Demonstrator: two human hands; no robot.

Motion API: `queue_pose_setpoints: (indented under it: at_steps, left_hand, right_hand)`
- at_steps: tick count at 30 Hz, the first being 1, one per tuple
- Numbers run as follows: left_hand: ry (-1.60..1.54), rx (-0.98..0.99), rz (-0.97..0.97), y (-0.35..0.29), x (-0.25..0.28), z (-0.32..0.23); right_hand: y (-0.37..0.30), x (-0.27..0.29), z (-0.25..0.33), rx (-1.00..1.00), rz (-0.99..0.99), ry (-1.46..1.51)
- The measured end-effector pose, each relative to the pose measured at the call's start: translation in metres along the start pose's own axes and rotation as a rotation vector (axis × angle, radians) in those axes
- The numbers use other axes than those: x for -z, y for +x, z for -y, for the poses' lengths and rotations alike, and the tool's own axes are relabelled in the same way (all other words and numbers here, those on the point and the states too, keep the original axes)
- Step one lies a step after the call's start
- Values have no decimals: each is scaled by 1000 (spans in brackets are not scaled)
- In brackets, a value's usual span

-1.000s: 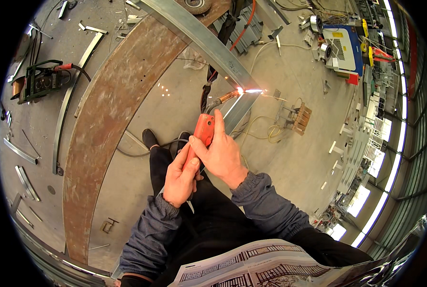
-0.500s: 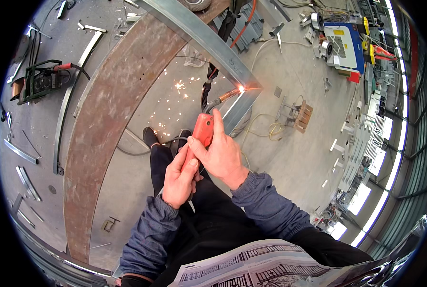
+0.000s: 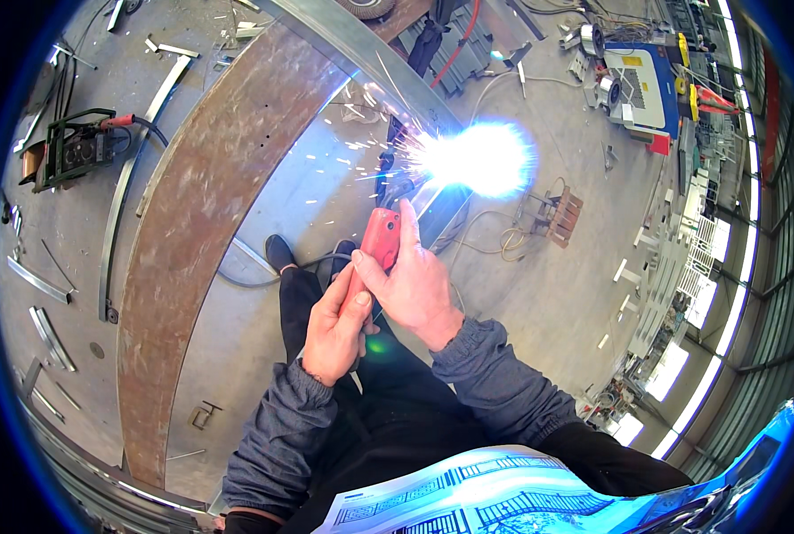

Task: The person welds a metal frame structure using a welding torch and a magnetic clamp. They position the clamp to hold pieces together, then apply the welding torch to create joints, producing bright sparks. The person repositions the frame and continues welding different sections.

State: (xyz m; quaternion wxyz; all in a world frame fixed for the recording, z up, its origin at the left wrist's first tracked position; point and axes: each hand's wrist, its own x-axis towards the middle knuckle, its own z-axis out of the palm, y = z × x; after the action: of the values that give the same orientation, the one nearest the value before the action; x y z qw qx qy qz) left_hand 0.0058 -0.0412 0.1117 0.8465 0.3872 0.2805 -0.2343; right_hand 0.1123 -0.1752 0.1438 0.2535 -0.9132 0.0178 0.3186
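Both my hands are closed around the red handle of a welding torch [image 3: 379, 238]. My left hand [image 3: 333, 334] grips its lower end, and my right hand [image 3: 413, 289] wraps the upper part with the index finger stretched along it. From the torch tip a blinding blue-white arc [image 3: 490, 160] burns at the corner of a grey metal frame [image 3: 370, 67], hiding the nozzle and the joint. Sparks spray to the left of the arc. Beside the frame runs a wide, curved, rusty steel plate [image 3: 214, 151].
A green-framed wire feeder [image 3: 76, 151] stands at the far left among loose metal strips. At the upper right is a blue and white machine [image 3: 641, 89]. A rusty block on a stand [image 3: 564, 218] and cables lie to the right. Printed drawings [image 3: 468, 489] spread across my front.
The small orange glow at the torch tip has flared into a large blue-white arc with more sparks. Blue light now falls on the frame, floor and drawings. My hands have barely moved.
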Motion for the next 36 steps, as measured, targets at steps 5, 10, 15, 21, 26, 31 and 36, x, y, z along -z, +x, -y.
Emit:
queue_pose_setpoints:
  at_steps: [5, 10, 15, 21, 26, 31, 36]
  left_hand:
    - [0, -7, 4, 1, 1, 2]
    - [17, 4, -2, 0, 0, 0]
    - [24, -3, -2, 0, -1, 0]
    - [32, 4, -5, 0, -1, -1]
    - [19, -8, -15, 0, -3, 1]
    - [26, 4, -18, 0, -4, -1]
    - [34, 5, -19, 0, -4, -1]
  right_hand:
    - [1, -6, -6, 72, -74, -6]
    - [2, -7, -10, 68, -70, -26]
    - [3, -6, -8, 31, -43, -10]
    - [4, -6, -8, 31, -44, -18]
    - [3, -6, -7, 20, -39, -26]
    - [3, -5, -9, 46, -52, -21]
    - [3, -4, -7, 47, -44, -19]
